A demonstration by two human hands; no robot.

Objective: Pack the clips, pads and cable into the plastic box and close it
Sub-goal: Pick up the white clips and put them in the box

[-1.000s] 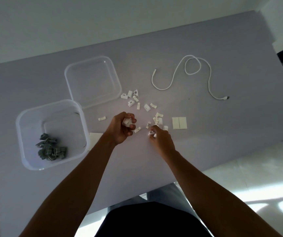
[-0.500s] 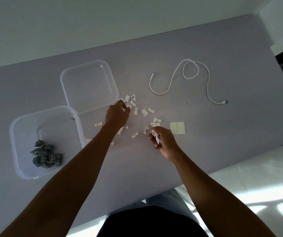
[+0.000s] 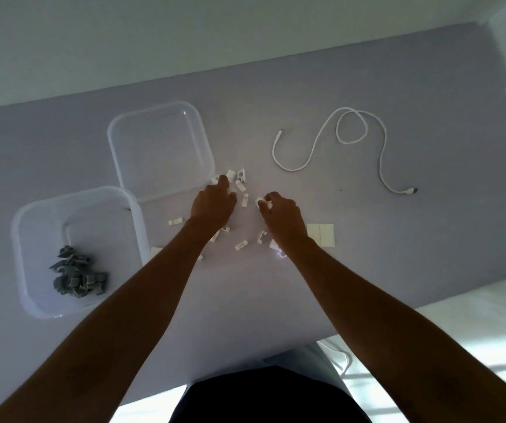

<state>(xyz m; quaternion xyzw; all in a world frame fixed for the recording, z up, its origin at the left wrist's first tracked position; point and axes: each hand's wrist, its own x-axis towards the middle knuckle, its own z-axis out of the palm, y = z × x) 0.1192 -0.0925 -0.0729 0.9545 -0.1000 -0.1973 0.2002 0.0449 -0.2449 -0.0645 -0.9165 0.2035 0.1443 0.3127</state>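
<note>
Right hand (image 3: 280,216) now farther forward, fingertips pinched on a white clip (image 3: 260,202); left hand (image 3: 213,203) palm-down, grip unclear.

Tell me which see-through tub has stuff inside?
The plastic box on the near left: grey clips are piled inside. The other, the shallow lid behind it, is empty.

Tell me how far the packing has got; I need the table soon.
Done: a pile of grey clips lies in the plastic box. In hand: both the left hand and right hand gather white clips. Left: pads, cable, lid.
</note>
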